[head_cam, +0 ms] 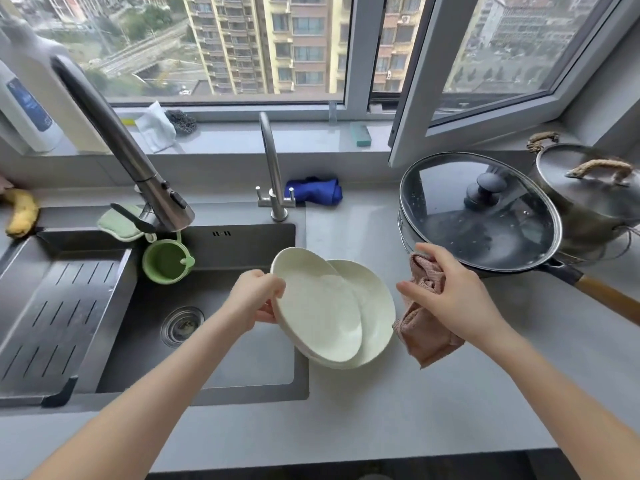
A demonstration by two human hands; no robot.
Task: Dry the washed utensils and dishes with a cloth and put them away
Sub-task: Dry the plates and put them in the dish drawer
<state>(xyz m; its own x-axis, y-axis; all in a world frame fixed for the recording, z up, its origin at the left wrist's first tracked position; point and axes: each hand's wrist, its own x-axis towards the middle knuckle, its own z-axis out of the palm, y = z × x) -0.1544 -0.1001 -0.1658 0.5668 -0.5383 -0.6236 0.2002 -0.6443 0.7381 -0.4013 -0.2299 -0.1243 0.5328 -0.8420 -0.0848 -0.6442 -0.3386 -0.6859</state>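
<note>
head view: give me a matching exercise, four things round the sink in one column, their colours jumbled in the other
Things:
1 plates
2 cloth in the right hand
3 cup
4 banana

Colours:
A yellow
B green
C white
D pink

Pairs: 1-C, 2-D, 3-B, 4-A

Head camera looks steeply down, close over sink (104,271) and counter (398,393).
</note>
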